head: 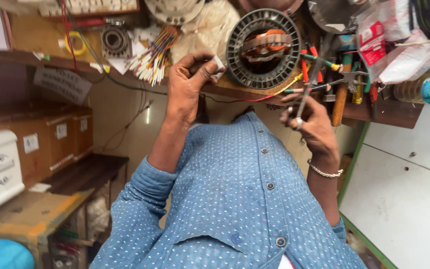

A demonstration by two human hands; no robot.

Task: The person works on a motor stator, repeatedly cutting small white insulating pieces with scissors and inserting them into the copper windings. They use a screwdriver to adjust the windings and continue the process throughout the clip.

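My left hand is raised at the bench edge and pinches a small white piece between thumb and fingers. My right hand, with a metal bracelet on its wrist, grips a pair of metal scissors whose blades point up toward the bench. Between the two hands, on the wooden bench, lies a round grey motor stator with copper windings. Red and yellow wires run from the stator toward my right hand. My blue dotted shirt fills the lower middle.
A bundle of coloured sleeves, a yellow tape roll and a bearing lie left of the stator. Screwdrivers, a wooden-handled tool and plastic bags crowd the right. Cardboard boxes stand left; a white green-edged table is right.
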